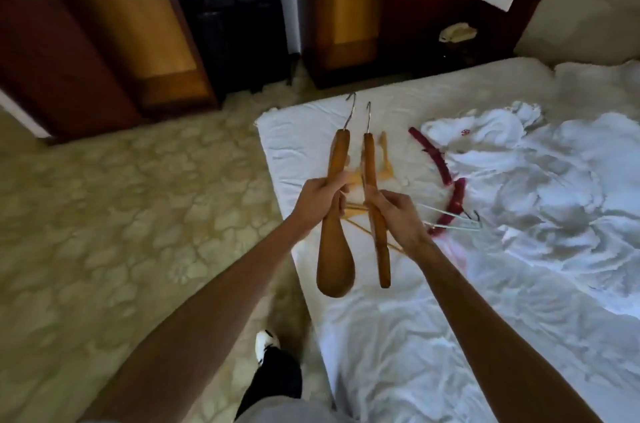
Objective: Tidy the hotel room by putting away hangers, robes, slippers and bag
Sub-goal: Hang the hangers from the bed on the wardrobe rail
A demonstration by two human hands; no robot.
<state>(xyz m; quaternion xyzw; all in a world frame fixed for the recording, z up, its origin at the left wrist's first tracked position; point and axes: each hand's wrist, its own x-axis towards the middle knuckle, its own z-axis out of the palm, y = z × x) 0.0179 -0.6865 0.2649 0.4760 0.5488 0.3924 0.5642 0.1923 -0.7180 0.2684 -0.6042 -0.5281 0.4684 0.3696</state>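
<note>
Left hand [320, 199]: fingers curled round the middle of a broad wooden hanger [335, 214], held edge-on above the near-left corner of the bed [398, 336]. Its metal hook [350, 110] points away from the person; its wide rounded end hangs toward them.

Right hand [398, 214]: fingers and thumb closed round a second, narrower wooden hanger [375, 207], held parallel to the first and just beside it, apart from it along most of its length. Its hook [368, 116] also points away.

On the bed, directly beneath both hands, lie pale wooden hangers [384, 159] in a loose pile; their number cannot be told. Just to the right of that pile on the bed lie dark red padded hangers [436, 159], curved, with thin wire hangers [450, 218] crossing their near ends, close by the right wrist. Further right on the bed, touching the red hangers, is a crumpled white robe [491, 138] bearing a small red mark. The sheet is wrinkled throughout.

Off the bed's left side is patterned carpet [104, 197], with the person's foot in a black-and-white shoe [266, 344] standing on it close to the bed's edge. Beyond the bed's far end stand dark wood and amber panels [166, 24], and a black radiator [239, 37] between them. A pale object [457, 32] rests on dark furniture past the bed's far edge; identity unclear.
</note>
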